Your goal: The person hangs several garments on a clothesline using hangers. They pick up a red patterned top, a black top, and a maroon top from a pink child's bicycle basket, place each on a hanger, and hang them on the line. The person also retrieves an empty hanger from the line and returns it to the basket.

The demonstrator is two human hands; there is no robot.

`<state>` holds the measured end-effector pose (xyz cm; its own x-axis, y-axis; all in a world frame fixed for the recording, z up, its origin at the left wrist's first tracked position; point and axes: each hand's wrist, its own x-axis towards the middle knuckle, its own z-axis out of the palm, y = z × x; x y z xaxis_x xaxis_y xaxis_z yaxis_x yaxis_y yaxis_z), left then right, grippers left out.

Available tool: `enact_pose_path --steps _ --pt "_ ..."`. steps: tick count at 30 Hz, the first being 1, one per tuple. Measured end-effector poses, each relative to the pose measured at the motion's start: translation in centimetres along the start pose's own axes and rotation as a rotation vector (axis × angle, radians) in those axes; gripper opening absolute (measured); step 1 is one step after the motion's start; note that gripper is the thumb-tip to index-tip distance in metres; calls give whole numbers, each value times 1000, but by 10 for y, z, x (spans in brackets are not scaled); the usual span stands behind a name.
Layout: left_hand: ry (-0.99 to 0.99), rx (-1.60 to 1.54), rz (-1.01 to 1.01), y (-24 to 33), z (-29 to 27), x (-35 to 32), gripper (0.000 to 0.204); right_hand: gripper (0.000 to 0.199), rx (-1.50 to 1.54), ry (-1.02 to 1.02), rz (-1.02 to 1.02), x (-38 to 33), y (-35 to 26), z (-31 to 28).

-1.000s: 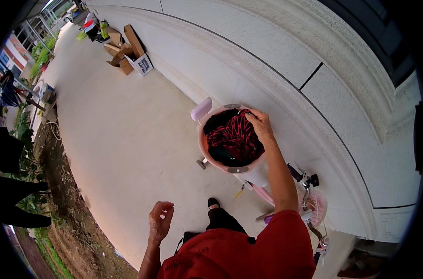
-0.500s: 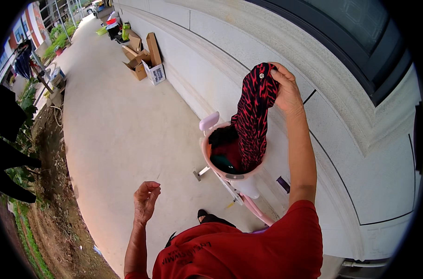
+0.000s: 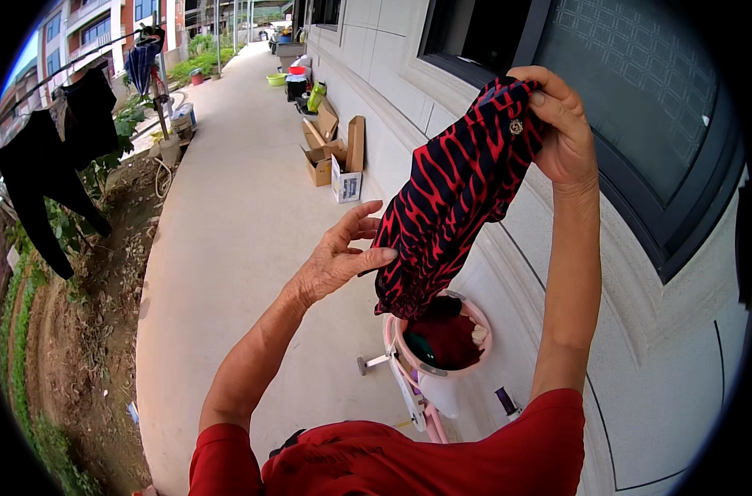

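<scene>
A black garment with a red streaky pattern and a small round metal ornament [image 3: 454, 190] hangs from my raised right hand [image 3: 564, 136], its upper edge pinched between thumb and fingers. My left hand [image 3: 343, 252] is at the garment's left side, fingers apart, the thumb overlapping the cloth's edge; a firm hold does not show. Below the cloth is a pink round tub [image 3: 484, 318] on a white and pink frame. Dark red cloth [image 3: 446, 339] lies inside it with a green piece and something pale. The garment's lower end covers part of the tub's rim.
A pale wall with a dark-framed window [image 3: 632, 140] runs along the right. Open cardboard boxes [image 3: 343, 157] stand by its foot farther along the concrete path [image 3: 252, 231]. To the left, black trousers [image 3: 41, 182] hang on a line above a planted soil strip [image 3: 103, 331].
The patterned garment has risen mostly out of the tub in my right hand. My left hand has moved up and right to the cloth. The view has tilted up toward the path's far end.
</scene>
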<state>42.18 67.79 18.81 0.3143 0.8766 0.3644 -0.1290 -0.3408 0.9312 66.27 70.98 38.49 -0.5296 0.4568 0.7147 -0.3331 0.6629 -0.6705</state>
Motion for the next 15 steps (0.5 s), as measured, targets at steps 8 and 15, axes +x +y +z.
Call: enact_pose_path --steps 8,15 --pt "394 -220 88 48 -101 -91 21 15 -568 -118 24 25 21 73" --pt "400 -360 -6 78 -163 -208 21 20 -521 -249 -47 37 58 175"
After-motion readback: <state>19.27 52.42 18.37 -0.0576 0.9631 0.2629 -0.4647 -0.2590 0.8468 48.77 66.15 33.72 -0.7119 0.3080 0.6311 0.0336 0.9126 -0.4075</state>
